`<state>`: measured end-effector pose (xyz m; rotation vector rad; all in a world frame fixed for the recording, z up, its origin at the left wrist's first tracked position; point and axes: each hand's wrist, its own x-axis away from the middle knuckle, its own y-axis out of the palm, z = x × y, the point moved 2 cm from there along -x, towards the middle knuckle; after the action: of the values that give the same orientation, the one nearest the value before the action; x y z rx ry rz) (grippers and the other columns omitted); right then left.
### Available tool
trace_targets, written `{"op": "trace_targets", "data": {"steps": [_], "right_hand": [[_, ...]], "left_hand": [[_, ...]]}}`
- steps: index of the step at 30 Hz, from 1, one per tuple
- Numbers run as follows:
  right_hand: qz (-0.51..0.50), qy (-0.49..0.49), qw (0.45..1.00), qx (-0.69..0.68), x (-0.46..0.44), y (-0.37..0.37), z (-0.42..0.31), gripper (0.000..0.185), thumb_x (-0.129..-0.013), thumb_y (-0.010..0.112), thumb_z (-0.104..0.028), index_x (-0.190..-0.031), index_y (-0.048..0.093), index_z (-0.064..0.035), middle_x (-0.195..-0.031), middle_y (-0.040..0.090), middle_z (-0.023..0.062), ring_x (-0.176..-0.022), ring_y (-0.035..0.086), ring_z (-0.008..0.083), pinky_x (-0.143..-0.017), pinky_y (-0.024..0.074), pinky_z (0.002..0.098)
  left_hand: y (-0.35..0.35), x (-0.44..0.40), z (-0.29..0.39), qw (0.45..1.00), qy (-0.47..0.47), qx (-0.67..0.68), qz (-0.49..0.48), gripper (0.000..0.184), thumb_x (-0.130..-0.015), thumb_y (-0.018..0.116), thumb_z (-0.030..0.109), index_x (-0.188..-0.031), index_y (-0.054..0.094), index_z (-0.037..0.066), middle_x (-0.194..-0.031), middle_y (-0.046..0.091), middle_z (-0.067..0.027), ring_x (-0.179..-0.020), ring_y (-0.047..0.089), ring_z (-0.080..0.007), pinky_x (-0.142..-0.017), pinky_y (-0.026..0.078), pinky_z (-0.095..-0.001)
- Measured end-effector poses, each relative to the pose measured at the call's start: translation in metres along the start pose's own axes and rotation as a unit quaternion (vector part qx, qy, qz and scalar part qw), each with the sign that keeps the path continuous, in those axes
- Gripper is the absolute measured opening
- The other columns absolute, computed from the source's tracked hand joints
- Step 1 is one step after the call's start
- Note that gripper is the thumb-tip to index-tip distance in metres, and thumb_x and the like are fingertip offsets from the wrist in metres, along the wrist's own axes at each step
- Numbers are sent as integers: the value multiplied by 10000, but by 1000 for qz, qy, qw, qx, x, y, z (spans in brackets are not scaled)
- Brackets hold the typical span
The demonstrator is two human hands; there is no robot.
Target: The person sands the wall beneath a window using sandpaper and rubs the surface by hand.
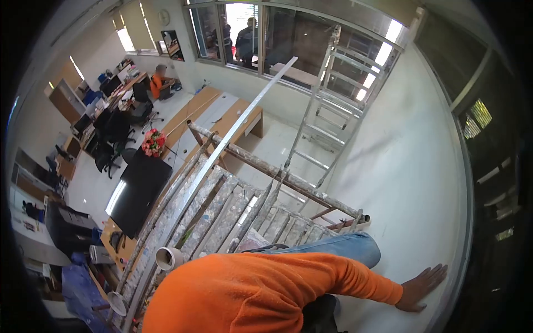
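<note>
My left hand lies flat against the white wall at the lower right, its back toward me and its fingers apart, with nothing held. The orange sleeve of that arm crosses the bottom of the view. Beyond it shows a knee in blue jeans, above the paint-spattered scaffold planks. My right hand is not in view. A long pale metal bar reaches from the planks out past the scaffold rail.
An aluminium ladder leans near the wall corner. A round white container stands on the scaffold's left side. Below are desks, a large black screen, red flowers and a crouching person in orange. More people show behind the window.
</note>
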<state>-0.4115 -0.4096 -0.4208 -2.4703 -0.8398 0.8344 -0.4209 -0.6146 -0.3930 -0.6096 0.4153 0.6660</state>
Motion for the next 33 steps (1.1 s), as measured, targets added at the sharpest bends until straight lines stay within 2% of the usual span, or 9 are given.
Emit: {"op": "trace_targets", "data": {"steps": [4, 11, 14, 17, 18, 19, 20, 23, 33], "right_hand": [[-13, -9, 1000, 0, -8, 9, -7, 348, -891, 642, -161, -1159, 653, 59, -1196, 661, 192, -998, 653, 267, -768, 560, 391], [2, -2, 1000, 8, -13, -8, -7, 367, -871, 650, -172, -1152, 655, 64, -1209, 657, 192, -1002, 648, 258, -723, 574, 381], [71, 67, 995, -10, 27, -67, 21, 375, -862, 654, -176, -1148, 656, 66, -1215, 656, 192, -1004, 646, 253, -704, 580, 376], [119, 159, 970, -136, 72, -112, 43, 383, -853, 657, -181, -1145, 656, 68, -1221, 655, 192, -1006, 644, 249, -685, 586, 372], [94, 164, 979, -76, 66, -119, 35, 341, -841, 676, -194, -1090, 685, 39, -1179, 687, 151, -993, 645, 244, -736, 549, 378], [121, -50, 955, 265, 81, -133, 67, 275, -837, 676, -181, -1052, 710, -13, -1085, 715, 129, -922, 639, 273, -809, 489, 405], [142, -4, 964, 225, 76, -132, 53, 224, -813, 693, -185, -1002, 719, -66, -997, 709, 128, -906, 611, 313, -841, 435, 428], [145, 75, 965, 207, 73, -134, 66, 258, -716, 716, -125, -939, 654, -14, -948, 626, 173, -987, 559, 346, -925, 426, 453], [213, 91, 961, 153, 99, -139, 77, 282, -689, 708, -149, -923, 683, 6, -985, 649, 187, -969, 553, 374, -889, 457, 464]], "left_hand": [[-16, 0, 5, 998, 19, -38, -48, 1094, -765, 658, 257, -1521, -53, -89, -1605, -49, -293, -1504, -59, -430, -1199, 106, -559], [5, 12, 3, 996, 83, -19, -22, 1143, -714, 689, 288, -1533, -21, -75, -1612, -46, -284, -1505, -47, -432, -1202, 93, -554], [53, 24, 0, 987, 129, 61, -72, 1009, -823, 631, 410, -1568, 94, -8, -1643, 1, -210, -1520, -50, -363, -1210, -20, -516], [57, 36, 11, 958, 272, 39, -84, 766, -917, 601, 344, -1523, 279, 3, -1600, 213, -224, -1495, 147, -395, -1206, 107, -535], [54, 28, 17, 953, 268, 34, -133, 690, -913, 610, 294, -1485, 356, 5, -1561, 298, -230, -1465, 224, -415, -1193, 150, -550], [46, 26, 27, 954, 273, -4, -122, 642, -912, 602, 269, -1459, 393, 4, -1539, 332, -237, -1441, 271, -426, -1186, 165, -558], [51, 24, 30, 945, 281, -73, -152, 761, -875, 600, 252, -1530, 279, 34, -1594, 241, -204, -1480, 206, -387, -1198, 125, -563], [56, 22, 25, 933, 292, -159, -137, 760, -854, 570, 270, -1523, 297, 36, -1584, 270, -196, -1470, 238, -376, -1193, 140, -581], [80, 13, 33, 848, 434, -252, -173, 722, -810, 600, 274, -1484, 411, 96, -1539, 393, -120, -1436, 337, -291, -1180, 174, -584]]}}
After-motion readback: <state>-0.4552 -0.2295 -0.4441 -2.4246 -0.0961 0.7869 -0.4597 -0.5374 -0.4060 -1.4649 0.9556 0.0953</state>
